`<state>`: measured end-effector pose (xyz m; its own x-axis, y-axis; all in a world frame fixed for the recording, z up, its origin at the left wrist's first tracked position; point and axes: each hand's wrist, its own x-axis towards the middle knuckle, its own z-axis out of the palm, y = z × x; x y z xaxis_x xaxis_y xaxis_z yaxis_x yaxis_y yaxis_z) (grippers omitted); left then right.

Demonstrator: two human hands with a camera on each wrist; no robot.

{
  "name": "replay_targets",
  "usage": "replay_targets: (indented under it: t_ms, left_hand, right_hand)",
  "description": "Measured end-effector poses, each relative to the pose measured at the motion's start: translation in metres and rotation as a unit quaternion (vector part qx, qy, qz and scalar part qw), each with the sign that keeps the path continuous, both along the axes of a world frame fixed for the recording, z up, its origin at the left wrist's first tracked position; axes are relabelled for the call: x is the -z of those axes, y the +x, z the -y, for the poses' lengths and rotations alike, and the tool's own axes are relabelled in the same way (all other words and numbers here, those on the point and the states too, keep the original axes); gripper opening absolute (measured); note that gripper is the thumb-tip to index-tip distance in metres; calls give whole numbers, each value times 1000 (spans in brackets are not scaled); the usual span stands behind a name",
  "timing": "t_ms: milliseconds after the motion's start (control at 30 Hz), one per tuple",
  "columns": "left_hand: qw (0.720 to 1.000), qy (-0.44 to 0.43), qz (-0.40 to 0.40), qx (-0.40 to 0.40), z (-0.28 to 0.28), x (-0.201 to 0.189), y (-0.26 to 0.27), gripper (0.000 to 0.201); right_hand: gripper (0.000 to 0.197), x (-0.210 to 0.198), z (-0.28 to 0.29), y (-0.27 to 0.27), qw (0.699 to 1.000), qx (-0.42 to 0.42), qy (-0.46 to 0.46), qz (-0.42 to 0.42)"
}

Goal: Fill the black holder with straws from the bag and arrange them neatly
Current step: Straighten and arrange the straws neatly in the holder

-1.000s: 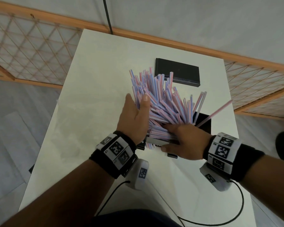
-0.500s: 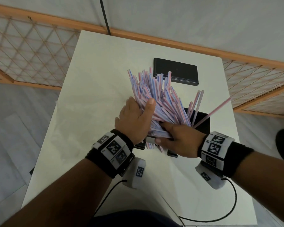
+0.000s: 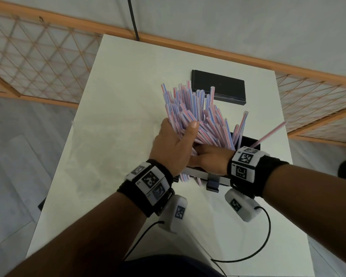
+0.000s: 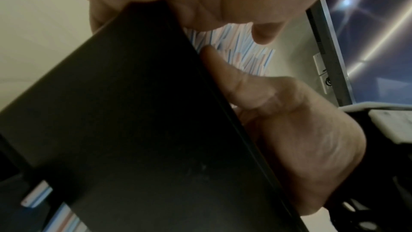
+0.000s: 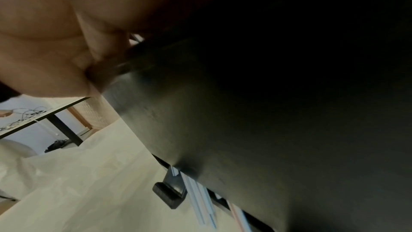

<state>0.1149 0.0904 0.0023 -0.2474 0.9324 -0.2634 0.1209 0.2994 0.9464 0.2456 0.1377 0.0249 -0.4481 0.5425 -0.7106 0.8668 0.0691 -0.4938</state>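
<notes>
The right hand (image 3: 210, 159) has slid left along the black holder (image 3: 248, 141) and now touches the left hand (image 3: 173, 144). The left thumb has closed more over the straws (image 3: 198, 116), and the bundle stands tighter.

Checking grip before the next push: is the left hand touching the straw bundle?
Touching. In the head view the left hand wraps the straw bundle, thumb pressed on the straws.

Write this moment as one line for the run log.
left hand: grips straws | right hand: holds straws at black holder | straws: untidy, fanned
</notes>
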Motion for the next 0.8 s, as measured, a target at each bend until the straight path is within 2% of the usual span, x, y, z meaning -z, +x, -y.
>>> replay_targets:
  t_ms: [100, 200, 267, 300, 400, 500, 533, 600, 700, 800]
  left_hand:
    - [1000, 9, 10, -9, 0, 0, -1, 67]
    - [999, 42, -1, -34, 3, -5, -3, 32]
    - [995, 77, -36, -45, 3, -5, -5, 24]
    - [994, 82, -59, -34, 3, -3, -5, 28]
    - [994, 35, -102, 8, 3, 5, -5, 65]
    - [997, -31, -66, -9, 7, -1, -7, 101]
    - [998, -38, -43, -26, 9, -3, -8, 103]
    - [996, -35, 31, -77, 8, -8, -11, 94]
    - [975, -6, 140, -173, 1, -16, -16, 79]
    - [968, 49, 143, -203, -5, -22, -23, 73]
  right_hand:
    - [58, 8, 0, 2, 999, -1, 2, -44]
    - [75, 7, -3, 2, 995, -19, 60, -82]
    - [76, 3, -4, 2, 987, -34, 113, -107]
    - [75, 3, -4, 2, 986, -45, 130, -95]
    - [80, 1, 1, 8, 982, -102, 161, 4]
    - [77, 1, 4, 17, 979, -109, 171, 27]
    - [74, -2, 5, 20, 978, -101, 180, 25]
    - [59, -8, 10, 28, 971, -99, 218, 21]
    - [39, -16, 22, 44, 960, -105, 257, 17]
    - [39, -23, 30, 57, 965, -99, 242, 8]
